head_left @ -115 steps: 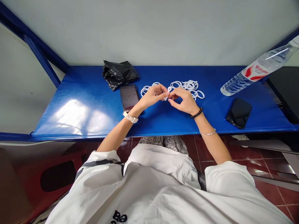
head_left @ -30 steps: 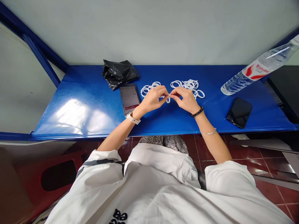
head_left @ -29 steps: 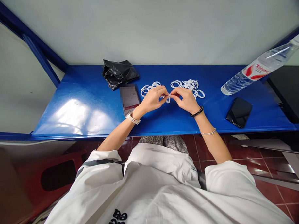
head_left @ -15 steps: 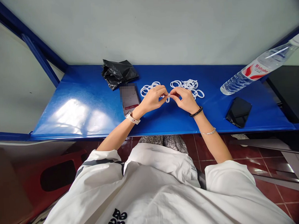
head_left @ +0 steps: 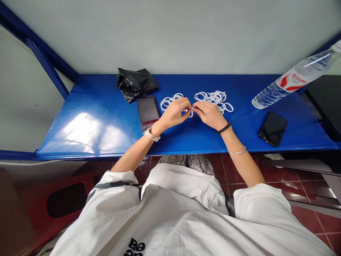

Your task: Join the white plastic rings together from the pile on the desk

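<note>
My left hand (head_left: 175, 113) and my right hand (head_left: 211, 114) meet fingertip to fingertip over the blue table, both closed in a pinch. Between them they grip a thin white ring (head_left: 191, 114), mostly covered by the fingers. Behind my left hand lies a loose group of white rings (head_left: 166, 103), partly hidden by the knuckles. A second, denser heap of white rings (head_left: 216, 97) spreads just beyond my right hand, with one ring (head_left: 228, 107) at its right edge.
A phone (head_left: 149, 111) lies left of my left hand, below a crumpled black plastic bag (head_left: 137, 83). To the right stand a water bottle (head_left: 292, 80) and a dark phone (head_left: 273, 128). The blue table (head_left: 187, 140) backs onto a pale wall.
My right hand's fingers have curled in slightly around the white ring at the pinch. My left hand has stayed nearly still, and the heaps look the same.
</note>
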Action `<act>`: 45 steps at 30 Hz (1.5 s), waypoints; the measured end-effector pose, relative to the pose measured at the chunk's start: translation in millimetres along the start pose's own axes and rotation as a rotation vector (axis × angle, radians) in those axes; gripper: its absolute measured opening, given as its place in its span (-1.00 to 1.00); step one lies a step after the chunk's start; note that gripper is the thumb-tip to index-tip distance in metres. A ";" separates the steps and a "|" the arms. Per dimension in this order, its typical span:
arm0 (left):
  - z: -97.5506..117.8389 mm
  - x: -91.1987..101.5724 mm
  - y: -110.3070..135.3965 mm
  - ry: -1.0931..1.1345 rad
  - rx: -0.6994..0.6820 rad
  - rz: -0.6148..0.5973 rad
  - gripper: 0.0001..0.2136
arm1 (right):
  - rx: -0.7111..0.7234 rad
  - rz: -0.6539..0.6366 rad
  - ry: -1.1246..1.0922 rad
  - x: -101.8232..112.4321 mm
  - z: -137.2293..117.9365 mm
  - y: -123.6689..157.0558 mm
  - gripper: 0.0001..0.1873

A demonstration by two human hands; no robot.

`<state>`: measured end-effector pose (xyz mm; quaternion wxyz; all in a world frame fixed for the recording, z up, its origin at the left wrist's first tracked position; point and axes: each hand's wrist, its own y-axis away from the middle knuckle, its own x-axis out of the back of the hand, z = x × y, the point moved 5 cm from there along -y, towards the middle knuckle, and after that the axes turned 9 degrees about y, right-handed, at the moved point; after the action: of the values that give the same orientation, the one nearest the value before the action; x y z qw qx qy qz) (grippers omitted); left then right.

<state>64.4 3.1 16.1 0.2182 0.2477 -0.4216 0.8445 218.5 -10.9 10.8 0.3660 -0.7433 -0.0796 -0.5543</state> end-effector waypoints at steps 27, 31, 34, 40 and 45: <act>5.0 -1.1 0.7 -0.066 -0.042 -0.017 -0.87 | 0.018 0.030 -0.030 1.4 -0.7 1.1 -0.76; 4.3 -2.0 0.9 -0.065 -0.034 -0.027 -0.86 | 0.011 0.021 -0.029 0.5 0.3 1.4 -0.77; 4.3 -2.0 0.9 -0.066 -0.031 -0.025 -0.87 | 0.008 0.021 -0.028 0.2 0.8 1.8 -0.76; 5.0 -1.9 0.8 -0.056 -0.032 -0.025 -0.86 | 0.010 0.030 -0.031 0.5 0.9 2.3 -0.76; 5.8 -2.0 1.3 -0.062 -0.048 -0.015 -0.86 | 0.017 0.035 -0.026 1.1 0.3 2.4 -0.76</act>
<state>66.6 -2.6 17.1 0.2174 0.2715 -0.4466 0.8244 220.4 -12.8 10.6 0.3808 -0.7485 -0.0757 -0.5375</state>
